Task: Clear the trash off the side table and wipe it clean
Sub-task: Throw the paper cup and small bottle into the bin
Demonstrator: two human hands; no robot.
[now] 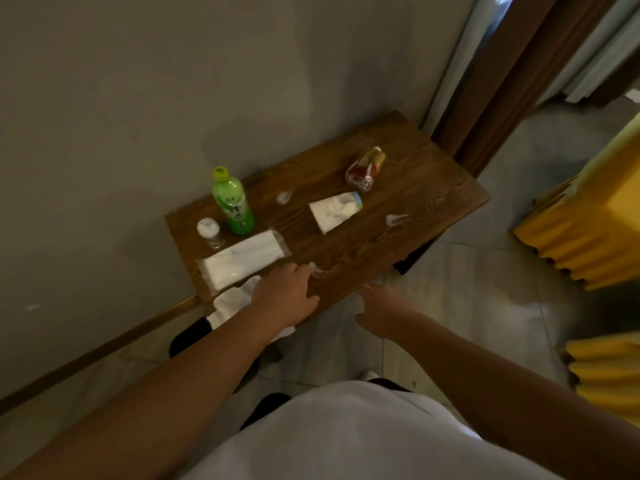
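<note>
1. The wooden side table (398, 244) stands against the wall
2. The left hand (289, 299) lies flat at its near edge, fingers open, over a white cloth (232, 301), gripping nothing
3. The right hand (377, 311) hovers open and empty off the near edge
4. A tissue pack (242, 259), green bottle (232, 202), crushed bottle (365, 168), folded wrapper (336, 211) and plastic scraps (396, 220) litter the top

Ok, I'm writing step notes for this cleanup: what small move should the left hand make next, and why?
Probably close the left hand on the small clear wrapper scrap at its fingertips. The hand looks open and empty, the scrap lies at the near edge of the side table, and other litter still waits further along.
</note>
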